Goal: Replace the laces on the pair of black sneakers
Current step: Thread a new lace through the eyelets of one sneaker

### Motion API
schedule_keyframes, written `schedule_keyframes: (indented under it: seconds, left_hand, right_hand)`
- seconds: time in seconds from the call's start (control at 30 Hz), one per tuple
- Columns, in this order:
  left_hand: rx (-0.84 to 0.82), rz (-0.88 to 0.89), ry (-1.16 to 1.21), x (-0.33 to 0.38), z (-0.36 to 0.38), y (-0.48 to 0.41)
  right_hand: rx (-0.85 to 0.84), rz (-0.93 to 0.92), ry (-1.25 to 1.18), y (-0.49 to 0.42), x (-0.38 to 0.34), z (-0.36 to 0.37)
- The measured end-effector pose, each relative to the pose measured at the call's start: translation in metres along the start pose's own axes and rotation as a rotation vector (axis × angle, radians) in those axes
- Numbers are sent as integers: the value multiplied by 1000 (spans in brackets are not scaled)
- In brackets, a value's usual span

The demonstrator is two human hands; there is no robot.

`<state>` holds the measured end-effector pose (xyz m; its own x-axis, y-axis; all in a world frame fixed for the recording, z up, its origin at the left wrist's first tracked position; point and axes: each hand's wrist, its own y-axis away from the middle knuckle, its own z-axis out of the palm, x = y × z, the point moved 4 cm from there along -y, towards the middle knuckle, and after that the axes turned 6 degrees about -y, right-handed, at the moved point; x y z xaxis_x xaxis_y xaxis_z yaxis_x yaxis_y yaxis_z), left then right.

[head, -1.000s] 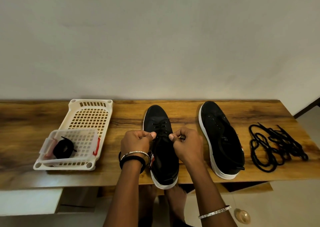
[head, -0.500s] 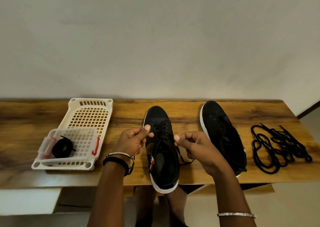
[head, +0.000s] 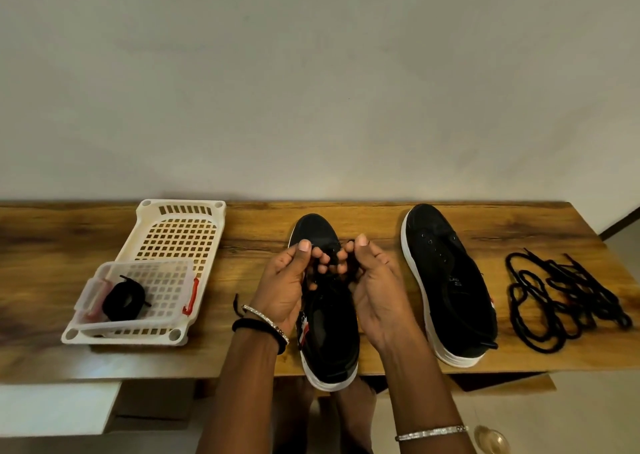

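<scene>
"Inspecting the middle sneaker (head: pixel 329 336): where does it lie, and what has hold of it?"

"It lies on the surface (head: pixel 374 226), toe to the wall, heel overhanging the near edge. The left hand (head: pixel 282 280) and the right hand (head: pixel 375 280), palms up, meet over its eyelets. The fingers of both are curled and pinch the black lace (head: pixel 351 263) between them."

"The second sneaker (head: pixel 450 280)?"

"Just to the right, eyelets bare. Loose laces (head: pixel 561 301) lie in a heap beyond it. One coiled lace (head: pixel 124 301) sits in the small clear box (head: pixel 145 263) inside the white basket (head: pixel 180 207) on the left. Judged stage: the lace is being drawn out of the middle sneaker, though threading in cannot be excluded."

"Risks?"

"Three. A pull by both hands on one crossing would jam the lace in the eyelets rather than free it. With neither hand steadying the shoe, a sharp tug could drag the overhanging heel off the edge. And the laces are all black: if the drawn one lands on the heap, old and new would likely be confused."
</scene>
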<state>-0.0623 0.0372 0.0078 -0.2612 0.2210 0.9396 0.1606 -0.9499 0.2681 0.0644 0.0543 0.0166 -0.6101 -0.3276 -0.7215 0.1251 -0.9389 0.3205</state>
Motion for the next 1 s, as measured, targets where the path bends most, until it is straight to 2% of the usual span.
schedule_keyframes:
  seconds: [0.23,0.5,0.77,0.87,1.0]
  left_hand:
    - [-7,75,-36,3,5,1]
    - [112,120,23,0,10,-2]
    - [198,90,2,-10,5,-8]
    - [168,93,-20,-10,5,-9]
    - [33,121,-94,-6,2,-8]
  right_hand:
    - [3,-25,-35,2,10,9]
    - [-96,-40,-80,7,3,12]
    - [179,-53,-14,-12,16,-11]
    - [180,-82,0,-12,17,-10]
    - [61,-85,-4,-9,14,-5]
